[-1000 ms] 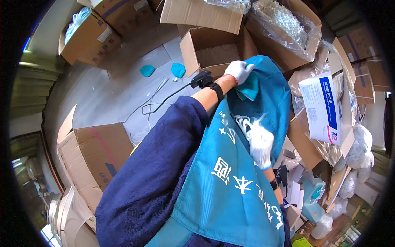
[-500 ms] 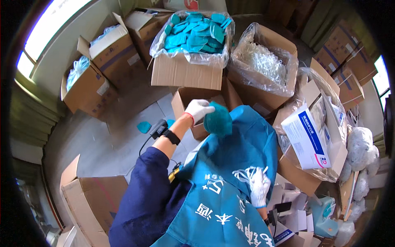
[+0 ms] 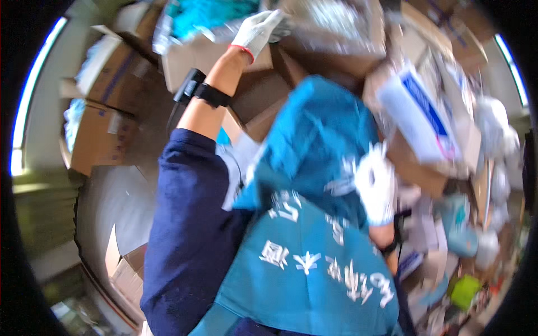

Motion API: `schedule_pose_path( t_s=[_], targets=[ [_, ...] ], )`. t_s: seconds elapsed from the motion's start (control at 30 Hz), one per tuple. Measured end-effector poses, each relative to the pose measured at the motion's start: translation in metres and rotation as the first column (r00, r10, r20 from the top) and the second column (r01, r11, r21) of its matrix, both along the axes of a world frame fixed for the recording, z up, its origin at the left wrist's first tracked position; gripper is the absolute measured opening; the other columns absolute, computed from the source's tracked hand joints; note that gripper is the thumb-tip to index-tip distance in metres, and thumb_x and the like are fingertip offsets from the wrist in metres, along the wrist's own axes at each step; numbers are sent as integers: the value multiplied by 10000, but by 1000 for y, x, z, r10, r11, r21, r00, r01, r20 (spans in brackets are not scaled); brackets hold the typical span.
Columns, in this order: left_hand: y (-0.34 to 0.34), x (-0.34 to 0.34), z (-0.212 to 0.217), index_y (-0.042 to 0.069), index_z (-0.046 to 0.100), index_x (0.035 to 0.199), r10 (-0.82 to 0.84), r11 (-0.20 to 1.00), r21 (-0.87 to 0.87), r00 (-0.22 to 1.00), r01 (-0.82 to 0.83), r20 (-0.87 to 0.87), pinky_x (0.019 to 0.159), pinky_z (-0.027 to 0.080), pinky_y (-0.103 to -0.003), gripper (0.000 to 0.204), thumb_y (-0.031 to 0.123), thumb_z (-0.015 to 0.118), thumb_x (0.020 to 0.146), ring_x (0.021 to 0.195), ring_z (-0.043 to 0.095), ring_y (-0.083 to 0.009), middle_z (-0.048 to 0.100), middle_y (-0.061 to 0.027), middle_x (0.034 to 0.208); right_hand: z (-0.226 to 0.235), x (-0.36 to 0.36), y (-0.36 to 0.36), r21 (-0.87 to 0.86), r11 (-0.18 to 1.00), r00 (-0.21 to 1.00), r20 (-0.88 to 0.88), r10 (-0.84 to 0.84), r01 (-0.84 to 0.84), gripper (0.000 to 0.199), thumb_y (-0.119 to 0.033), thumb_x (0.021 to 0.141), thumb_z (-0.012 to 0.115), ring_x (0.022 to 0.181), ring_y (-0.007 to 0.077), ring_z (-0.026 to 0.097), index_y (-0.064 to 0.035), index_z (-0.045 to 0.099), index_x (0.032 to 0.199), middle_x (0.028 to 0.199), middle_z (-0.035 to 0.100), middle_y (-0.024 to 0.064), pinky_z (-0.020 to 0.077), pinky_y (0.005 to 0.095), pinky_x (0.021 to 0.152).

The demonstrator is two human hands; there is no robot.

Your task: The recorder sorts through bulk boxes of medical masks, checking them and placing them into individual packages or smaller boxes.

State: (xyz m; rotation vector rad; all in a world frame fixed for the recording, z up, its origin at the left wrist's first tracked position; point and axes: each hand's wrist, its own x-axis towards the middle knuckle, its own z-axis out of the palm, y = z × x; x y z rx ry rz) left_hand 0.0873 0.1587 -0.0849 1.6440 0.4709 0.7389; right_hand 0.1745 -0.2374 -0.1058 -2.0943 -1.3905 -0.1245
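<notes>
My left hand (image 3: 260,32), in a white glove with a red cuff, is stretched out over the near edge of a carton (image 3: 202,61) lined with clear plastic. Teal pads (image 3: 216,17) fill that carton, smeared by motion. The fingers look extended, and no pad shows in them. My right hand (image 3: 376,185), also gloved in white, is closed round a bundle of white cords (image 3: 344,182) in front of the blue apron (image 3: 308,241). Loose cord ends hang out on its left side.
A carton of clear stringy material (image 3: 336,19) stands beside the pads. Below both is an open carton (image 3: 260,95). A white-and-blue printed box (image 3: 417,115) lies on a carton at right. More cartons (image 3: 106,137) stand at left, clear bags (image 3: 493,129) at far right.
My left hand has moved up and forward to the cartons, and the teal pad it held no longer shows. The view has shifted; my right hand still grips the cords.
</notes>
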Motion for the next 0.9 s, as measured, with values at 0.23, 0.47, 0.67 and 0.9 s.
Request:
schedule_pose_path(
  t_s=[0.23, 0.47, 0.67, 0.9],
  targets=[
    [-180, 19, -74, -35, 577, 1216, -779, 354, -614, 586, 706, 224, 945, 466, -369, 836, 696, 299, 921, 1046, 609, -243, 622, -158, 1176, 30, 33, 28, 218, 956, -124, -962, 245, 198, 229, -277, 990, 516, 464, 68, 444, -107, 548, 840, 644, 496, -12, 367, 194, 402],
    [-198, 1, -75, -41, 523, 1271, -717, 313, -750, 663, 582, 215, 894, 496, -350, 676, 551, 397, 970, 998, 626, -216, 618, -143, 1178, -1, 55, 14, 202, 909, -534, -755, 381, 363, 240, -289, 980, 536, 468, 58, 479, -91, 578, 851, 660, 547, 14, 341, 175, 370],
    [-199, -4, -60, -21, 575, 1202, -740, 416, -626, 645, 660, 188, 886, 518, -310, 317, 137, 602, 929, 970, 637, -161, 664, -81, 1067, -16, 60, 9, 229, 889, -502, -756, 419, 397, 249, -292, 978, 541, 479, 61, 487, -82, 581, 850, 679, 568, 27, 344, 171, 379],
    [-209, 1, -56, 19, 658, 1087, -707, 625, -506, 706, 594, -44, 816, 529, -270, 263, 208, 662, 905, 882, 647, -125, 694, -56, 981, -19, 47, 15, 110, 834, -481, -773, 413, 540, 219, -251, 956, 587, 557, 87, 552, -48, 608, 875, 709, 594, 27, 430, 179, 450]
  ],
)
